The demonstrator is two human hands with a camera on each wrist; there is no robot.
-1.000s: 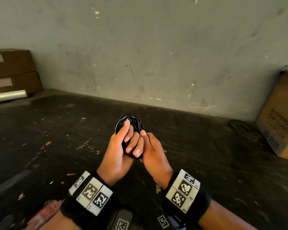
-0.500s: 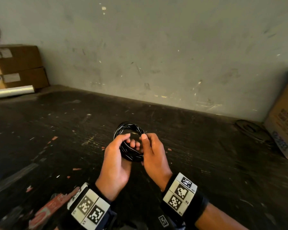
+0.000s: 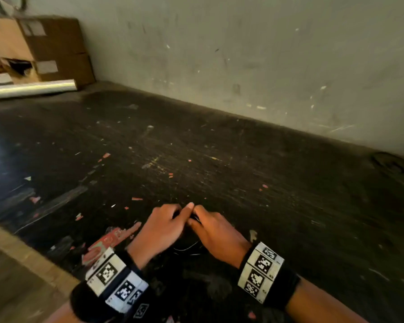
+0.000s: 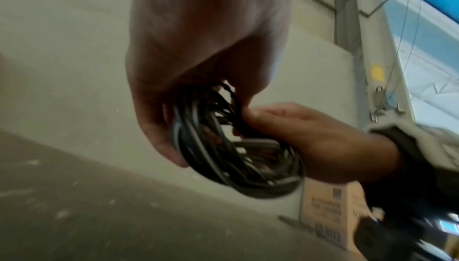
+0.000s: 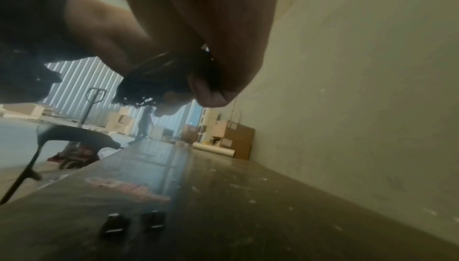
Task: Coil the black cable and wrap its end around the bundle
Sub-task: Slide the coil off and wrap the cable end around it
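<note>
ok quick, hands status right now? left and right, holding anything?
Left hand: fingers curled round the coiled black cable, holding it.
Right hand: also gripping the same cable bundle, pinching strands at its side.

Two hands held close together, low in front of the body

The left hand [image 3: 160,227] and the right hand [image 3: 216,231] are palm down, their fingertips touching; both have the fingers curled around the black cable [image 4: 231,147] coil between them, and each wrist wears a black band with printed square markers, forearms coming in from below
</note>
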